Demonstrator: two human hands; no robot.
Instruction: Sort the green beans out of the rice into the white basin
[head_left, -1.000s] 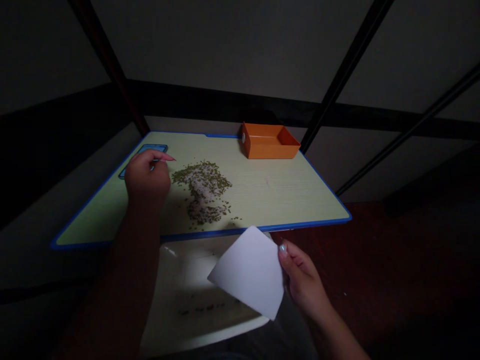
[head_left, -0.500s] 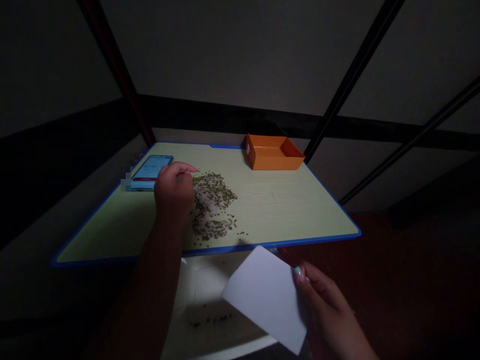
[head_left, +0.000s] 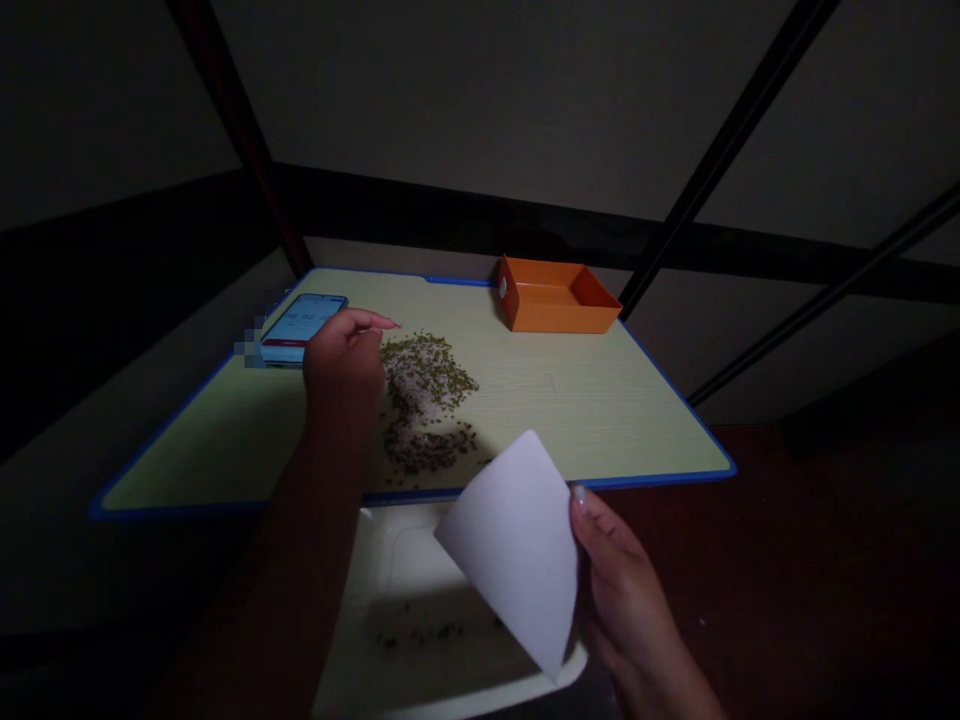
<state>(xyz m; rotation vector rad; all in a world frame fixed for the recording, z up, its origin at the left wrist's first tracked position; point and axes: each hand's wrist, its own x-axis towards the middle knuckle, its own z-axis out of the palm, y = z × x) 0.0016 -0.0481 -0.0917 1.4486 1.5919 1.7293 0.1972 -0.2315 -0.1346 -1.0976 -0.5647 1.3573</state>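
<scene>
My left hand (head_left: 343, 368) hovers over the pale green table (head_left: 600, 410), fingers curled, one long pink nail pointing right at the left edge of a pile of green beans mixed with white grains (head_left: 425, 397). Whether it pinches anything is hidden. My right hand (head_left: 626, 590) grips a white card (head_left: 519, 548) by its right edge, tilted upright just below the table's front edge. Under the card lies a white tray (head_left: 390, 560) with a few scattered beans (head_left: 420, 634).
A phone (head_left: 304, 327) with a lit screen lies at the table's back left. An orange box (head_left: 559, 294) stands at the back edge. Dark metal bars (head_left: 720, 160) rise behind the table. Red-brown floor (head_left: 810, 560) shows to the right.
My left hand moved right from beside the phone to the pile's left edge. My right hand dipped, then raised the card and turned it more upright toward the table edge.
</scene>
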